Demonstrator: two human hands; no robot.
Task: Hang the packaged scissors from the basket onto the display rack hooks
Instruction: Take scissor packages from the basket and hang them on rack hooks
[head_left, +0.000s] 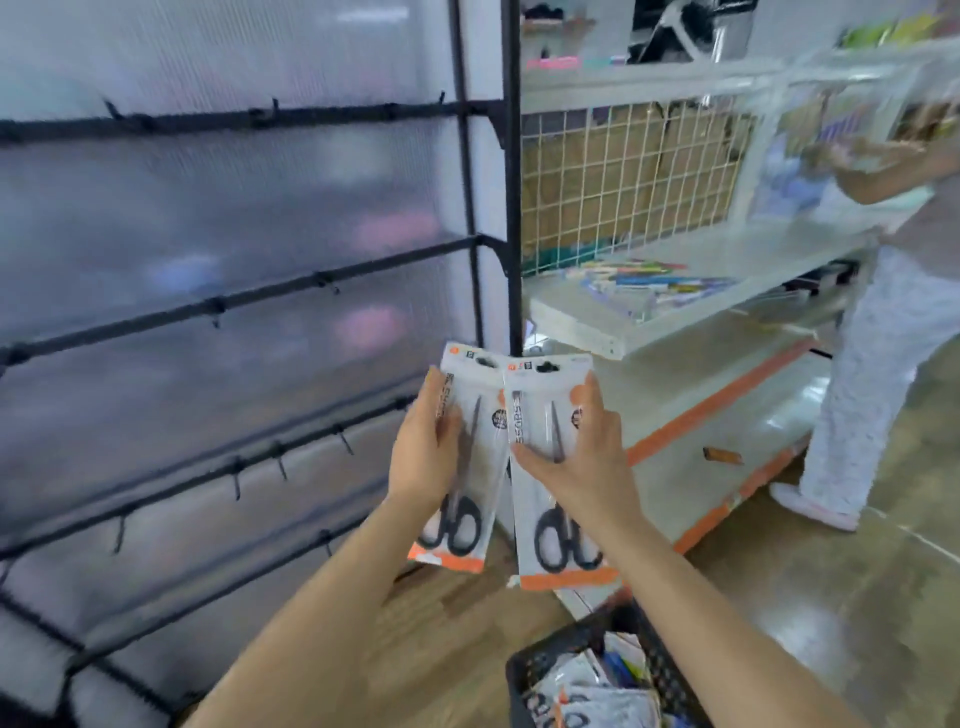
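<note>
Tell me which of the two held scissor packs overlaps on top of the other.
The right hand's pack: its upper left edge lies over the left hand's pack.

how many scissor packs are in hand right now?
2. One scissor pack in the left hand, one scissor pack in the right hand, edges overlapping. More lie in the basket, partly hidden.

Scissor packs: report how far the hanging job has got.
Done: nothing hangs on the rack hooks yet. In hand: the left hand holds one scissor pack, the right hand another. Left: both packs, plus more in the basket.
</note>
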